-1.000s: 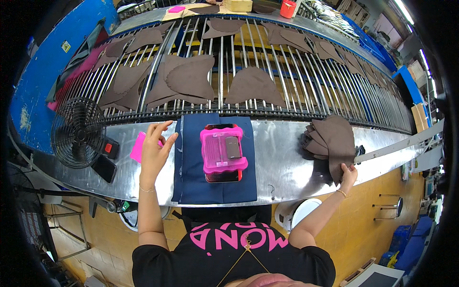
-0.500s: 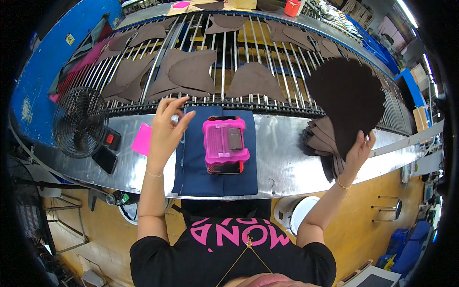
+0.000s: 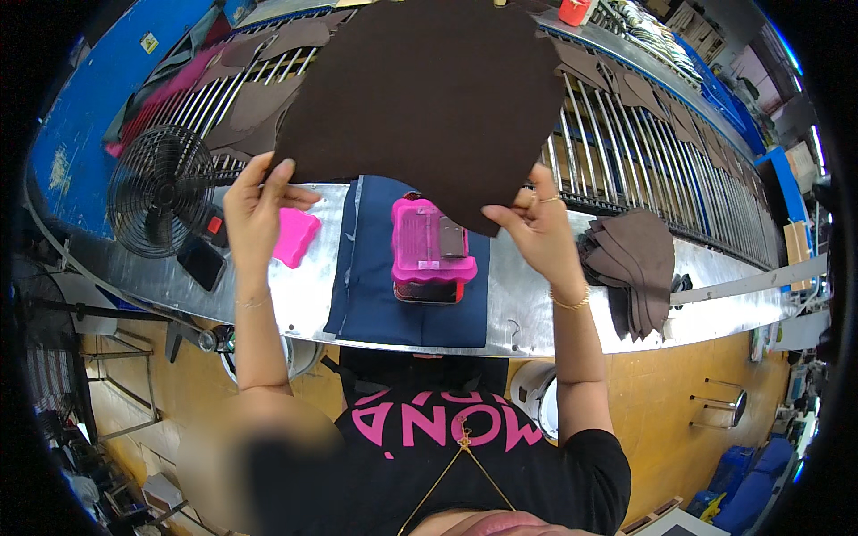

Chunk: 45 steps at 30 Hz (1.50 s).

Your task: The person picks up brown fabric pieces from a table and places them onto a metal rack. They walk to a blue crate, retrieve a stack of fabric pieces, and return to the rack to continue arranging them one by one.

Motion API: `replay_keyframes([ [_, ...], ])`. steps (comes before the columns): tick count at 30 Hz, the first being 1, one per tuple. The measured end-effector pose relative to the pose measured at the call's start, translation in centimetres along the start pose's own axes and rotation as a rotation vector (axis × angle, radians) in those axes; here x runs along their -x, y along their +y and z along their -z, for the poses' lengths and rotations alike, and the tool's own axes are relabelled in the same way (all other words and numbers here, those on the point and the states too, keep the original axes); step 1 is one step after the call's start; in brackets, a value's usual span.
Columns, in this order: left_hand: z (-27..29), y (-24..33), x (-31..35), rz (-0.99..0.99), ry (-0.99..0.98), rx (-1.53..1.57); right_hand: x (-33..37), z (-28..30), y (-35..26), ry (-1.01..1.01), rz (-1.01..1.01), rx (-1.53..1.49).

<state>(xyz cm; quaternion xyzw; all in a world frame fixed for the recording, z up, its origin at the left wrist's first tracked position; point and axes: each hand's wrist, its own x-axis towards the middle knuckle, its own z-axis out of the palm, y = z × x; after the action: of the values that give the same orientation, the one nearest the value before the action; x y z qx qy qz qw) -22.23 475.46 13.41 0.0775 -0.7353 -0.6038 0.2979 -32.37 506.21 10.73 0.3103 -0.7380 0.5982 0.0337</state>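
Note:
A large dark brown cut piece [image 3: 420, 107], flat and flexible like fabric or leather, is held up over the metal-rod conveyor [image 3: 617, 134]. My left hand [image 3: 257, 201] pinches its lower left corner between thumb and finger, other fingers spread. At its lower right corner, my right hand [image 3: 536, 228] grips the edge with thumb and fingers. Below it, a pink plastic box [image 3: 416, 237] with a clear lid and a small brown block on top rests on dark blue cloth [image 3: 375, 304]. A fanned stack of brown pieces [image 3: 636, 268] lies on the metal table to the right.
A black fan [image 3: 164, 189], a phone [image 3: 203, 263] and a pink lid-like piece [image 3: 297, 237] are at the left of the metal table [image 3: 536, 313]. Brown pieces [image 3: 259, 112] lie along the conveyor. White buckets [image 3: 536, 393] stand below the table edge.
The brown piece has moved from the right to the centre, over the conveyor. My left hand has shifted left and taken its left corner; my right hand has moved left with it.

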Motion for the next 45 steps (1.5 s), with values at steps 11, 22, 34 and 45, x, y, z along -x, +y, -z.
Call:
replay_keyframes([
  [11, 3.9, 0.7, 2.9, -0.031, -0.087, -0.262, 0.2, -2.1, 2.1, -0.180, 0.042, 0.168],
  [22, -5.9, -1.1, 2.0, -0.103, -0.538, -0.421, 8.7, 6.3, 5.4, -0.019, -0.218, 0.446],
  [34, -17.5, -0.1, 0.3, -0.725, -0.815, -0.478, 16.5, 16.6, -0.1, 0.279, -0.477, 0.611],
  [45, -19.2, 3.4, -12.2, -1.028, -0.199, -0.655, 0.0, 15.4, -1.4, 0.570, -0.055, 0.078],
])
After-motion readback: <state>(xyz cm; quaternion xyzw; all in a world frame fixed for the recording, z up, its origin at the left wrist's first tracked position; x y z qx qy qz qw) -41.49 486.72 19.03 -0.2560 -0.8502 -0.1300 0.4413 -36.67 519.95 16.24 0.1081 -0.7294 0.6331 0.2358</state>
